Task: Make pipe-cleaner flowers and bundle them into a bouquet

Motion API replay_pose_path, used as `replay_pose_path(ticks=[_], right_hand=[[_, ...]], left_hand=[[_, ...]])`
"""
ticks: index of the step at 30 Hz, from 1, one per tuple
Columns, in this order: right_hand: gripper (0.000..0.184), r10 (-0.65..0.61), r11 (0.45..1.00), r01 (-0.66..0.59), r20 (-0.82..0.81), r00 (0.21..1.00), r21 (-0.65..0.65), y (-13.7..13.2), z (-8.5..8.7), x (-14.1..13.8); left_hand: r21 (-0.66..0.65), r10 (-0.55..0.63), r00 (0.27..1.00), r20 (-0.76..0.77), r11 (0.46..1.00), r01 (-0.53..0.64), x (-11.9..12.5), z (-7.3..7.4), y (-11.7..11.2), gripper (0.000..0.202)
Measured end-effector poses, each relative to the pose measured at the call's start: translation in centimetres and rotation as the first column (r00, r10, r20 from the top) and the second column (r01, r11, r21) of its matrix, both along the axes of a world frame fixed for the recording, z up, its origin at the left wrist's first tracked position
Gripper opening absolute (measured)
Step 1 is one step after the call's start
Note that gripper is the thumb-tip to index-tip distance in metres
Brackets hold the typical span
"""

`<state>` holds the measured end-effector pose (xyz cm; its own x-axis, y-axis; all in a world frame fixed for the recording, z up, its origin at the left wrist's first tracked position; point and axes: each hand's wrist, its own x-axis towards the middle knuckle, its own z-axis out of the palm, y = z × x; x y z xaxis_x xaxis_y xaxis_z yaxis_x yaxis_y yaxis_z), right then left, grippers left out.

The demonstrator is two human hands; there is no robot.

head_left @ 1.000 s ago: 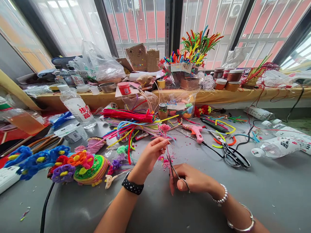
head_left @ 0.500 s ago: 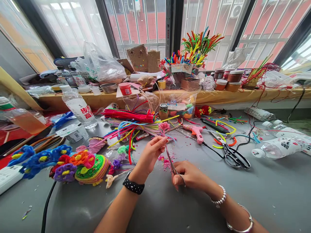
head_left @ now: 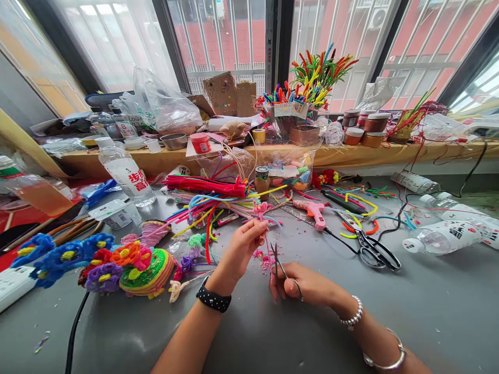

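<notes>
Our left hand [head_left: 247, 243] pinched the flower [head_left: 260, 208] by its stem [head_left: 267, 240], just under the bloom, over the table [head_left: 351, 317]; our right hand [head_left: 306, 283] gripped the scissors [head_left: 281, 269], their handles mostly hidden by our fingers, and we could not tell whether the stem lay between the blades. Open table stretched from our right hand toward the bottles [head_left: 444, 236], running past the lower edge of view
</notes>
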<state>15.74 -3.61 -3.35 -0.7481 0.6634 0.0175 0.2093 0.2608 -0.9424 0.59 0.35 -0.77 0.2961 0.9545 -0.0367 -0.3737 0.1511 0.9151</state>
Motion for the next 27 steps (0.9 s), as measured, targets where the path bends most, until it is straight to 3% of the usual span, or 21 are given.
replay_pose_path(ticks=[11,16,22,27], right_hand=[[0.073,-0.006,1.0,0.006,0.031,1.0,0.016,-0.3,-0.1,-0.4],[0.067,-0.048,0.997,0.047,-0.009,0.999,-0.054,-0.2,-0.9,-0.4],[0.06,-0.196,0.976,0.197,0.021,0.98,-0.097,-0.1,-1.5,-0.5],[0.067,-0.175,0.982,0.175,0.0,0.984,-0.074,0.2,-0.9,0.0]], left_hand=[[-0.013,-0.039,0.999,-0.033,0.999,0.038,0.1,0.0,-0.2,0.021],[-0.019,-0.036,0.999,-0.026,0.999,0.036,0.0,-0.2,-0.1,0.018],[-0.021,0.021,0.999,0.041,1.0,-0.02,0.0,-0.3,0.0,0.014],[-0.064,0.1,0.991,0.084,0.993,-0.095,-0.1,-0.3,0.2,0.013]])
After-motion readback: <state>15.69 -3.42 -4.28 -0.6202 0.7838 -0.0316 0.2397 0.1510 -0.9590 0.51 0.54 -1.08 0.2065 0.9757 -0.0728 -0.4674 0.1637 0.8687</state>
